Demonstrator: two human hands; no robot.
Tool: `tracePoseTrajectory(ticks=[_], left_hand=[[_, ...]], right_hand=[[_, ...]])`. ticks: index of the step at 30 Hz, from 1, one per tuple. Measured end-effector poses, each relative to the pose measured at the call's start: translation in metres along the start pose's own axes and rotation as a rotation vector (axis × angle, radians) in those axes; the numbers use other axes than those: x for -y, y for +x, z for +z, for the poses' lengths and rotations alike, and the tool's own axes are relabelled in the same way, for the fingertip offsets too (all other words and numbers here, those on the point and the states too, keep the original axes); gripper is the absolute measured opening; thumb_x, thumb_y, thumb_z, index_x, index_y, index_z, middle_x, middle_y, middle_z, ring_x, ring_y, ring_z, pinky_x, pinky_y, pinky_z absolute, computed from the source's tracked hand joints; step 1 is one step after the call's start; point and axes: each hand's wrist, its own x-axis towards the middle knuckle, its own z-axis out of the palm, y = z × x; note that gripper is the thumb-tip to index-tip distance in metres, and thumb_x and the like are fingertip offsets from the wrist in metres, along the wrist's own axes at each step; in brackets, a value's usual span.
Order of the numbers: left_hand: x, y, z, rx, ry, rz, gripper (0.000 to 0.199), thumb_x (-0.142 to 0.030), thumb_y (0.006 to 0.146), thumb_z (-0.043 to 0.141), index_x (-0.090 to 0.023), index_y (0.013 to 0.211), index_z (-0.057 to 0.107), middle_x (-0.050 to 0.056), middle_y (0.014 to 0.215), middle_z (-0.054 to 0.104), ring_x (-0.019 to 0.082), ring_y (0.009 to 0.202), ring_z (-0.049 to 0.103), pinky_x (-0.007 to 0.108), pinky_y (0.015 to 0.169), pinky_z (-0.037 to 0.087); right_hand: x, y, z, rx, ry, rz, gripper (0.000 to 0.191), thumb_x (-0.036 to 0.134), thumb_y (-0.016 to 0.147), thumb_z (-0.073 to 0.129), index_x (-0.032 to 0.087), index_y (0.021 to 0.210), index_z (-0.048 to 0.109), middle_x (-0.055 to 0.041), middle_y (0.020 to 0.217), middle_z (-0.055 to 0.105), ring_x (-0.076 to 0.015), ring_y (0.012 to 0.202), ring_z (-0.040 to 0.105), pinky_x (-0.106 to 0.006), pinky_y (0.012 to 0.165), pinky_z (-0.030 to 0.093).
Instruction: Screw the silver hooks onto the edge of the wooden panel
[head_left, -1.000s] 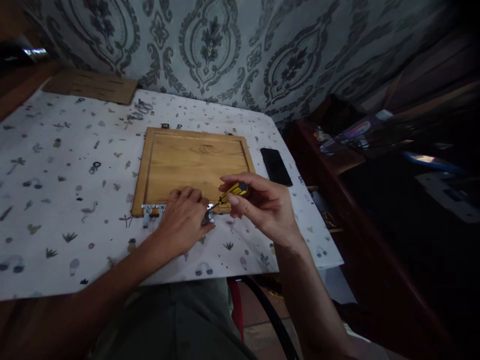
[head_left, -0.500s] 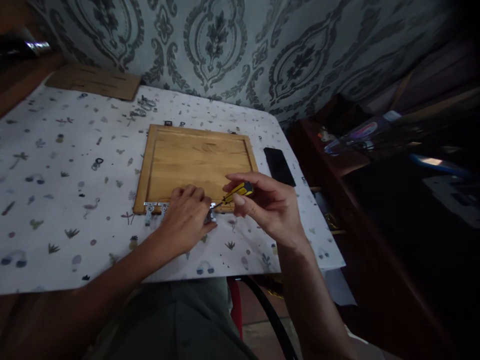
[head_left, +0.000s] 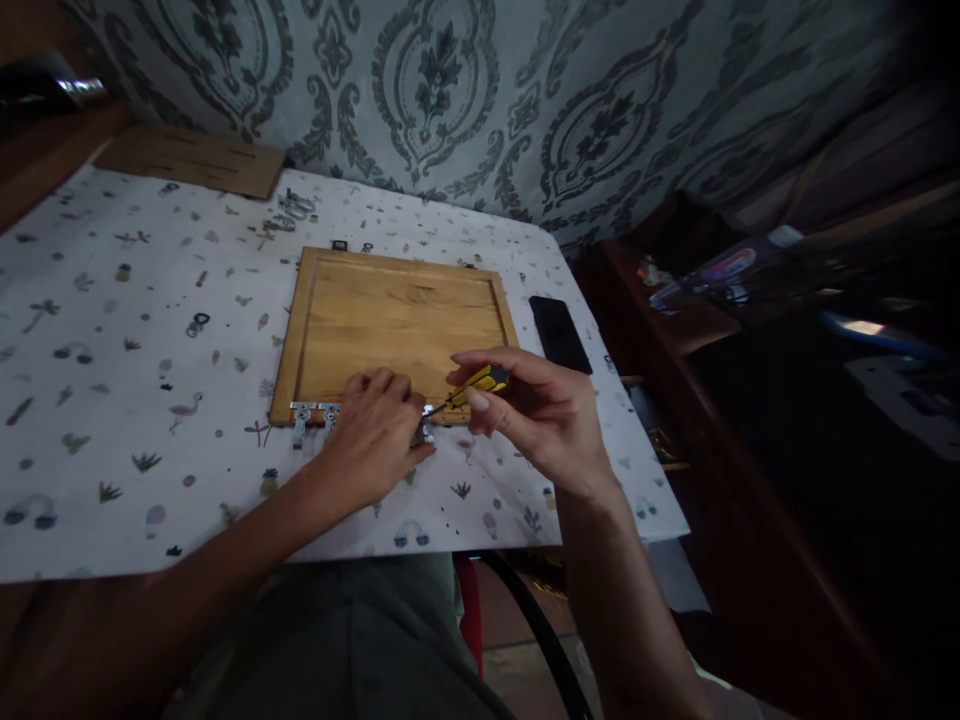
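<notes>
A framed wooden panel (head_left: pixel 405 325) lies flat, its near edge lined with metal hinges. Two hinges, one of them a silver hinge (head_left: pixel 300 424), show left of my left hand (head_left: pixel 375 432). That hand is closed over the near edge, its fingers curled on the wood and its thumb beside another hinge (head_left: pixel 428 431), which it partly hides. My right hand (head_left: pixel 551 415) pinches a yellow and black screwdriver (head_left: pixel 484 382) by its handle. The shaft slants down and left, with its tip at the hinge beside my left fingers.
The panel rests on a table with a white patterned cover (head_left: pixel 202 480). A black phone (head_left: pixel 560 333) lies right of the panel. At the back left are a piece of cardboard (head_left: pixel 195 165) and several loose hinges (head_left: pixel 295 207). A plastic bottle (head_left: pixel 727 268) lies on the dark furniture at right.
The view has shifted very slightly. Both hands, the screwdriver and the panel keep practically the same places.
</notes>
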Motion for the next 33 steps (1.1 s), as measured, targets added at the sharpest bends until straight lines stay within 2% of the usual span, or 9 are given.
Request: tracePoseTrajectory(ticks=[5, 8, 14, 19, 23, 26, 29, 33], left_hand=[[-0.0003, 0.0005, -0.0014, 0.034, -0.008, -0.015, 0.032, -0.04, 0.089, 0.073, -0.014, 0.108, 0.068, 0.012, 0.112, 0.065, 0.034, 0.114, 0.054, 0.048, 0.094, 0.041], [-0.0006, -0.0001, -0.0014, 0.025, -0.016, -0.016, 0.032, -0.04, 0.089, 0.073, -0.014, 0.108, 0.068, 0.012, 0.112, 0.064, 0.034, 0.115, 0.054, 0.048, 0.095, 0.041], [-0.002, 0.0004, -0.005, 0.052, -0.005, -0.021, 0.032, -0.04, 0.089, 0.072, -0.014, 0.107, 0.067, 0.013, 0.112, 0.064, 0.035, 0.114, 0.054, 0.049, 0.095, 0.041], [-0.0016, 0.0008, -0.0059, 0.059, -0.003, -0.018, 0.032, -0.04, 0.09, 0.072, -0.015, 0.107, 0.067, 0.013, 0.112, 0.065, 0.034, 0.114, 0.053, 0.047, 0.094, 0.041], [-0.0012, 0.0002, -0.0029, 0.037, -0.012, -0.017, 0.033, -0.041, 0.089, 0.073, -0.015, 0.109, 0.067, 0.012, 0.113, 0.065, 0.034, 0.114, 0.053, 0.047, 0.095, 0.041], [-0.0011, -0.0001, -0.0014, 0.025, 0.0, -0.016, 0.033, -0.041, 0.089, 0.073, -0.015, 0.108, 0.067, 0.012, 0.111, 0.065, 0.034, 0.112, 0.053, 0.047, 0.093, 0.04], [-0.0011, 0.0001, -0.0017, 0.017, 0.003, -0.011, 0.031, -0.041, 0.089, 0.072, -0.015, 0.106, 0.067, 0.012, 0.11, 0.064, 0.034, 0.111, 0.054, 0.047, 0.093, 0.04], [-0.0018, 0.0009, -0.0043, 0.05, 0.0, -0.018, 0.031, -0.04, 0.089, 0.073, -0.015, 0.105, 0.067, 0.013, 0.111, 0.064, 0.034, 0.113, 0.054, 0.047, 0.093, 0.041]], right_hand=[[0.0013, 0.0016, 0.0026, -0.049, 0.002, -0.007, 0.024, 0.04, 0.079, 0.084, 0.02, 0.087, 0.074, 0.0013, 0.079, 0.071, -0.0061, 0.047, 0.055, -0.02, 0.042, 0.047], [0.0011, 0.0021, 0.0037, -0.063, 0.017, 0.005, 0.026, 0.04, 0.076, 0.087, 0.02, 0.084, 0.072, 0.0022, 0.075, 0.069, -0.0066, 0.048, 0.055, -0.019, 0.042, 0.046], [0.003, -0.0007, 0.0001, -0.02, 0.024, 0.005, 0.028, 0.043, 0.083, 0.08, 0.021, 0.1, 0.072, -0.0017, 0.093, 0.074, -0.0074, 0.053, 0.061, -0.021, 0.047, 0.051], [0.0029, 0.0001, 0.0005, -0.008, -0.009, -0.02, 0.022, 0.04, 0.084, 0.08, 0.02, 0.09, 0.073, -0.0005, 0.085, 0.073, -0.0077, 0.053, 0.061, -0.022, 0.048, 0.05], [-0.0007, 0.0025, 0.0032, -0.047, 0.0, -0.03, 0.023, 0.04, 0.081, 0.083, 0.021, 0.088, 0.073, 0.0009, 0.082, 0.071, -0.0075, 0.052, 0.06, -0.021, 0.046, 0.048], [-0.0025, 0.0025, 0.0032, -0.07, 0.003, -0.009, 0.029, 0.045, 0.079, 0.083, 0.022, 0.093, 0.074, -0.0002, 0.087, 0.071, -0.008, 0.053, 0.059, -0.021, 0.045, 0.049], [-0.0026, 0.0004, 0.0004, -0.039, -0.008, 0.003, 0.034, 0.046, 0.079, 0.083, 0.023, 0.101, 0.074, -0.0013, 0.092, 0.072, -0.0082, 0.056, 0.06, -0.021, 0.046, 0.051], [-0.0014, -0.0016, -0.0031, 0.025, -0.021, -0.016, 0.027, 0.039, 0.087, 0.078, 0.023, 0.107, 0.074, -0.0031, 0.101, 0.071, -0.0077, 0.058, 0.063, -0.022, 0.051, 0.053]])
